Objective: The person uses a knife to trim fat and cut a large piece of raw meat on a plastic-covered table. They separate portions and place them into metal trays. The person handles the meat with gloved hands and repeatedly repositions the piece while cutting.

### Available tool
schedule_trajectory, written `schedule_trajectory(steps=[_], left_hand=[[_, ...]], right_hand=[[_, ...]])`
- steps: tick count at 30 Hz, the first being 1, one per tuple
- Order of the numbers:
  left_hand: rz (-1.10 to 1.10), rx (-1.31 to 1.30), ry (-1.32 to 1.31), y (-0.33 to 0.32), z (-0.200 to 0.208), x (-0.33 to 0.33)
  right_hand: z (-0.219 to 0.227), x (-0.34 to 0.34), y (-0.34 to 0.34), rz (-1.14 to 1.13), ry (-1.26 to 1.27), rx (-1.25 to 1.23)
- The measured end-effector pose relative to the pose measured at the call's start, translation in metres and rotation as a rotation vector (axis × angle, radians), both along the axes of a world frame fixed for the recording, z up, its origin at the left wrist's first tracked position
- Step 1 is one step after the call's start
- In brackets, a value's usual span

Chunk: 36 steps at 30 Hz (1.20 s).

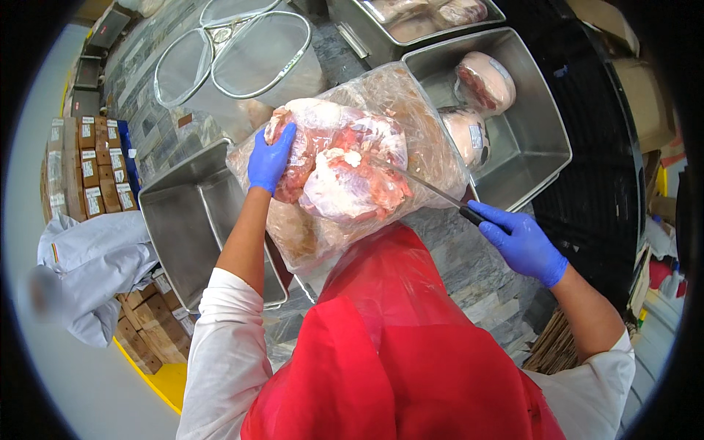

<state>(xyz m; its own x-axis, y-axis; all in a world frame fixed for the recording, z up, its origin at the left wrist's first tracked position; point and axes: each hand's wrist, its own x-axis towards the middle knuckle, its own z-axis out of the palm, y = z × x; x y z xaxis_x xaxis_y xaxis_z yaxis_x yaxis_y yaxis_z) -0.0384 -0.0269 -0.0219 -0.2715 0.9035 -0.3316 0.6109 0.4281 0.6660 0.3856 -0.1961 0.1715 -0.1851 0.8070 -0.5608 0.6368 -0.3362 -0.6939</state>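
A large raw piece of meat (352,165), red with pale fat, lies on a plastic-covered block (433,158) in front of me. My left hand (271,160), in a blue glove, grips the meat's left edge, with the fingers pressed against it. A knife (429,188) with a long thin blade and a black handle is held in my gloved right hand (522,242). Its blade points left and reaches the right side of the meat; whether the tip is in the flesh or on top of it I cannot tell.
A metal bin (543,150) at the right holds packed pieces of meat (486,82). Another metal bin (165,220) stands at the left. Clear round-rimmed tubs (257,55) are at the back left. A person in white (95,249) and stacked cartons (92,158) are at far left.
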Motion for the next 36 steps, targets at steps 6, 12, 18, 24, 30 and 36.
schedule_trajectory(steps=[6, 12, 18, 24, 30, 36], left_hand=[[0.019, -0.040, -0.011, -0.002, 0.004, 0.000], [0.018, -0.064, 0.003, 0.001, 0.001, 0.001], [0.050, -0.102, 0.009, -0.004, 0.010, 0.002], [0.110, -0.132, 0.006, -0.018, 0.010, 0.001], [0.143, -0.142, 0.020, -0.023, 0.012, 0.009], [0.145, -0.118, 0.039, -0.026, 0.010, 0.002]], right_hand=[[0.024, -0.014, 0.038, 0.125, -0.087, -0.195], [0.028, -0.027, 0.072, 0.246, -0.081, -0.170], [0.050, -0.053, 0.088, 0.340, -0.242, -0.131], [0.014, -0.066, 0.036, 0.394, -0.538, 0.256], [-0.089, -0.062, -0.068, 0.268, -0.767, 0.515], [-0.161, -0.085, -0.103, 0.109, -0.725, 0.581]])
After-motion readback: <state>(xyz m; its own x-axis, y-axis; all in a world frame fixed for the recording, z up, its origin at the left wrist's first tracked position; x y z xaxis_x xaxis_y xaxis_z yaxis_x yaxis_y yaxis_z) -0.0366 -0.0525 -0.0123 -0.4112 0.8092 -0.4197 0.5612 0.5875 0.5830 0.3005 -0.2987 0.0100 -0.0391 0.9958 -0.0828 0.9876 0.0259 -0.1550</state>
